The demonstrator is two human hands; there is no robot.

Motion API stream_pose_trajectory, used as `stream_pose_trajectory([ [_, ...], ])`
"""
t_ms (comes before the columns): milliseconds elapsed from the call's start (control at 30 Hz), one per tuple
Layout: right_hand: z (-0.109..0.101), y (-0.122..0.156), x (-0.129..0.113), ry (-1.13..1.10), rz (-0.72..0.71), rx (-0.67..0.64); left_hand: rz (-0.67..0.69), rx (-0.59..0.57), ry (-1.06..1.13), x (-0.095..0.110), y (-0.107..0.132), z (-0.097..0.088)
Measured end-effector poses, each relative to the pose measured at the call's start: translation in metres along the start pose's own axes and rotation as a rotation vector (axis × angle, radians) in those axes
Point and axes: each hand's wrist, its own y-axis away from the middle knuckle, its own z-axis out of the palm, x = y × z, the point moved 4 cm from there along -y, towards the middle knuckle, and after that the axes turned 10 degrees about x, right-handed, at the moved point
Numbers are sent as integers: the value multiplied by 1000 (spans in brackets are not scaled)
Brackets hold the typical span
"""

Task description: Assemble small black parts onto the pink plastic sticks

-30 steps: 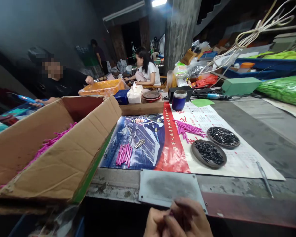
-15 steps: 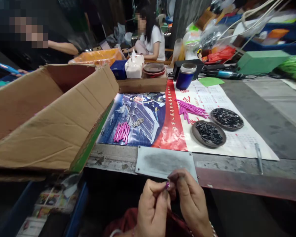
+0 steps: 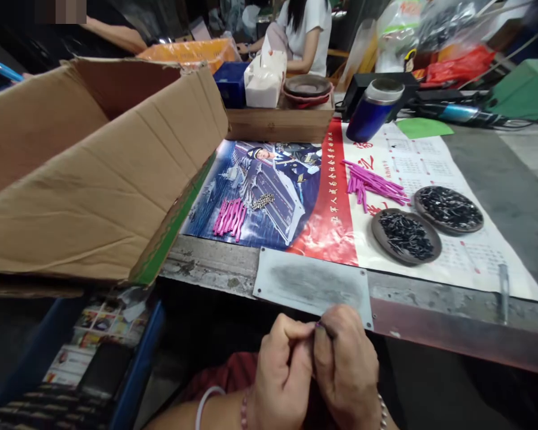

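- purple bit (image 3: 318, 324): just a tiny end peeks out between the hands, on the near side of the grey plate (image 3: 311, 280). most of it is hidden.
- the left hand (image 3: 280, 370) and the right hand (image 3: 347, 364) are together in front of the plate, fingers pinched tight on the purple bit.
- this piece looks not yet done, i think, since both hands are on it.
- past the plate, to its left, neat pink sticks (image 3: 230, 219) lie side by side. maybe those are done, but i cannot tell for sure.
- right beside them, also past the plate, is a heap of speckled bits (image 3: 263, 201).
- past the plate, to its right, loose pink sticks (image 3: 376, 184) sit in a messy pile. maybe they are left to do.
- right of the plate, two dishes (image 3: 376, 232) hold lots of black bits (image 3: 406, 236), so plenty seems left.
- left of the plate stands a big cardboard box (image 3: 94, 197); its bottom is hidden.
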Motion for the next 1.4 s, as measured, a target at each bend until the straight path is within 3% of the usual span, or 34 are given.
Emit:
stream_pose_trajectory([
  [133,4,4,3,22,98,-33,-6,-15,-12,-3,-3,1],
  [267,2,4,15,-294,393,-253,-23,-102,9,-4,-2,1],
  [333,-2,2,16,-377,432,-291,-15,-105,12,-2,-3,-1],
  [533,0,5,8,-94,88,-69,74,-51,-12,2,-8,-3],
  [633,6,11,3,16,20,6,103,-36,-40,0,-7,-3],
  [700,8,12,5,-1,106,-48,119,-34,-67,0,-7,-3],
  [833,7,12,23,-365,556,-301,173,-130,-156,7,-11,-4],
  [900,1,10,30,-487,671,-293,209,-206,-232,12,-15,-5],
  [1000,-6,5,33,-478,656,-276,274,-260,-338,17,-21,-9],
  [1167,-5,1,28,-405,574,-351,407,-245,-455,22,-24,-15],
  [1400,-4,0,20,-161,285,-367,428,-260,-479,17,-21,-18],
])
